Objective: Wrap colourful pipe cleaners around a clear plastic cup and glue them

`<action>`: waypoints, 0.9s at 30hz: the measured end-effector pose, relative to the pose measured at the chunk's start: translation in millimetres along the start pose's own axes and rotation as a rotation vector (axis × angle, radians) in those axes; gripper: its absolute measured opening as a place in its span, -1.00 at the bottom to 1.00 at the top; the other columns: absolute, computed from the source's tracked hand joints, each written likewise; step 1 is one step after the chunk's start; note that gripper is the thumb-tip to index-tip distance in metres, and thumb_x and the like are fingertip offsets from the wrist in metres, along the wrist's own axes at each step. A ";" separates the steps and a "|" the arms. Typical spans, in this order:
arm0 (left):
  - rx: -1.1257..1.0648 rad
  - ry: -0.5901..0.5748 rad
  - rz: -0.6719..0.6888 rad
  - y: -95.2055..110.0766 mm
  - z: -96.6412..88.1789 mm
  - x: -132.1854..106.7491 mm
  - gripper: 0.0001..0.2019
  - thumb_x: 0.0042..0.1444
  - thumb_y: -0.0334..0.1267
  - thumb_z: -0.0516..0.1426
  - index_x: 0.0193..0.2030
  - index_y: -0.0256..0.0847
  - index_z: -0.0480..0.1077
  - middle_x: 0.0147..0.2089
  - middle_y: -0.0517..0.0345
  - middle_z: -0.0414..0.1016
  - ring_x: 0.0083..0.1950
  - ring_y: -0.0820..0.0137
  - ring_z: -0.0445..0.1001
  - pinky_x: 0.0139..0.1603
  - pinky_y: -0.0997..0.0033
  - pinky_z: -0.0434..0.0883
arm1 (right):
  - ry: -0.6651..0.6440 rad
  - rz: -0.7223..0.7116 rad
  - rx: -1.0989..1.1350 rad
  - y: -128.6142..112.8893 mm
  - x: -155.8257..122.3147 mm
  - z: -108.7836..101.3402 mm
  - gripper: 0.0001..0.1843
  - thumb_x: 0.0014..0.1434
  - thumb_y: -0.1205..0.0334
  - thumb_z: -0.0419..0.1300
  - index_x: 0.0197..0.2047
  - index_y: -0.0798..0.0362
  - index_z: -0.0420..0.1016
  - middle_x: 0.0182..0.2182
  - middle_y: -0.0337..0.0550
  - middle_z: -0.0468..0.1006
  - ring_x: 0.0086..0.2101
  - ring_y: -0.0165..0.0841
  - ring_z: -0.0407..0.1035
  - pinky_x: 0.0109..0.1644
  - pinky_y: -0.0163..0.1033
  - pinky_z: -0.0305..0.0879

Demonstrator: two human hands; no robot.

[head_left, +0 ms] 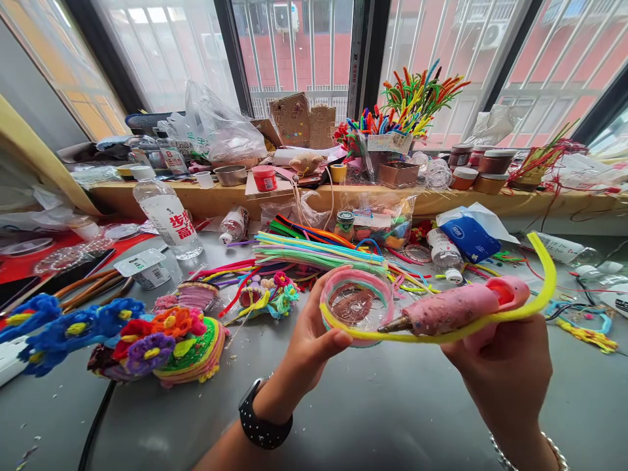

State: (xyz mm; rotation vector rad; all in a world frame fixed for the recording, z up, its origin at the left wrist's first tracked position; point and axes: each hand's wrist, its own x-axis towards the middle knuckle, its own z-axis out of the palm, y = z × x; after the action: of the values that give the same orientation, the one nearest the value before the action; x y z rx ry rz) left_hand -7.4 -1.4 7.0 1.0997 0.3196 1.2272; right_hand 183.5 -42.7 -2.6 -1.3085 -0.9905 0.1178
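My left hand (314, 333) grips a round clear plastic cup (356, 307) whose side is wrapped in pink and mint pipe cleaners. Its thumb presses one end of a yellow pipe cleaner (538, 288) against the wall. From there the yellow strand runs right, in front of the glue gun, and its free end curls upward. In my right hand (510, 366) is a pink hot glue gun (454, 307), closed around the handle. The gun's metal nozzle points left, close to the cup's side; whether it touches cannot be made out.
A bundle of pastel pipe cleaners (314, 252) lies behind the cup. To the left are flower-decorated pipe-cleaner pieces (191, 353), blue flowers (73, 330) and an upright water bottle (167, 216). Jars (493, 167) and a pipe-cleaner bunch (417, 98) line the windowsill. A black cable (95, 425) crosses front left.
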 end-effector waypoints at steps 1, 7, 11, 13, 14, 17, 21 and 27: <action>0.006 0.002 -0.003 0.0 0.2 -0.1 -0.32 -0.14 -0.07 0.29 0.17 -0.08 0.22 0.16 -0.01 0.34 0.21 0.03 0.27 0.24 0.04 0.18 | -0.003 -0.009 0.004 0.0 0.2 0.1 -0.54 -0.29 0.21 0.37 -0.34 -0.01 0.20 -0.59 -0.37 0.26 -0.60 -0.46 0.20 -0.59 -0.31 0.25; 0.001 0.054 -0.009 -0.1 2.5 -1.7 -0.29 -0.19 -0.05 0.30 0.15 -0.09 0.24 0.13 -0.02 0.36 0.19 0.00 0.28 0.22 0.02 0.21 | -0.025 -0.104 -0.018 6.2 3.5 -3.6 -0.54 -0.29 0.20 0.38 -0.39 -0.04 0.17 -0.65 -0.41 0.27 -0.64 -0.46 0.19 -0.63 -0.32 0.22; 0.003 0.051 -0.017 0.7 2.6 -1.4 -0.29 -0.19 -0.05 0.31 0.15 -0.09 0.24 0.12 -0.02 0.37 0.19 0.01 0.28 0.22 0.01 0.21 | -0.019 -0.095 -0.045 8.5 3.2 -5.1 -0.55 -0.27 0.20 0.37 -0.40 -0.05 0.15 -0.70 -0.46 0.23 -0.67 -0.46 0.17 -0.63 -0.31 0.20; 0.011 0.062 -0.024 1.5 2.9 -1.0 -0.27 -0.20 -0.03 0.31 0.16 -0.11 0.24 0.11 -0.04 0.38 0.20 -0.01 0.28 0.21 0.00 0.22 | -0.008 -0.081 -0.064 8.8 2.8 -5.0 -0.54 -0.29 0.19 0.37 -0.41 -0.05 0.14 -0.71 -0.47 0.22 -0.67 -0.46 0.16 -0.63 -0.31 0.19; 0.014 0.071 -0.027 1.8 3.1 -0.9 -0.26 -0.21 -0.03 0.31 0.16 -0.11 0.24 0.11 -0.04 0.38 0.20 -0.01 0.27 0.21 0.00 0.22 | 0.003 -0.074 -0.074 8.8 2.8 -4.9 -0.54 -0.30 0.18 0.37 -0.42 -0.05 0.14 -0.71 -0.47 0.22 -0.67 -0.47 0.16 -0.63 -0.31 0.18; 0.015 0.085 -0.023 2.3 3.9 -0.7 -0.26 -0.22 -0.03 0.31 0.15 -0.11 0.25 0.11 -0.04 0.38 0.20 -0.01 0.28 0.21 0.01 0.22 | 0.017 -0.078 -0.091 8.0 3.3 -4.7 -0.53 -0.33 0.18 0.37 -0.43 -0.04 0.14 -0.70 -0.47 0.23 -0.67 -0.48 0.16 -0.63 -0.33 0.16; -0.003 0.090 -0.019 2.2 5.6 -0.7 -0.29 -0.22 -0.05 0.32 0.12 -0.11 0.27 0.09 -0.02 0.39 0.18 0.00 0.29 0.20 0.02 0.24 | 0.006 -0.112 -0.103 5.1 4.5 -4.3 -0.55 -0.31 0.20 0.36 -0.43 -0.04 0.14 -0.69 -0.45 0.25 -0.66 -0.47 0.18 -0.63 -0.34 0.17; 0.017 0.111 -0.021 2.2 7.4 0.2 -0.28 -0.24 -0.02 0.32 0.12 -0.13 0.28 0.10 -0.03 0.38 0.18 -0.01 0.29 0.21 0.01 0.21 | 0.017 -0.131 -0.118 0.2 4.4 -2.2 -0.58 -0.28 0.23 0.31 -0.47 -0.06 0.08 -0.74 -0.51 0.15 -0.71 -0.52 0.08 -0.66 -0.36 0.08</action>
State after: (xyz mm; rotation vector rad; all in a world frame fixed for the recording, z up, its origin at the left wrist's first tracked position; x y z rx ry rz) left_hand -3.3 -5.0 12.4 1.0421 0.4257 1.2720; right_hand 187.7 -41.7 -0.3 -1.3454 -1.0784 -0.0527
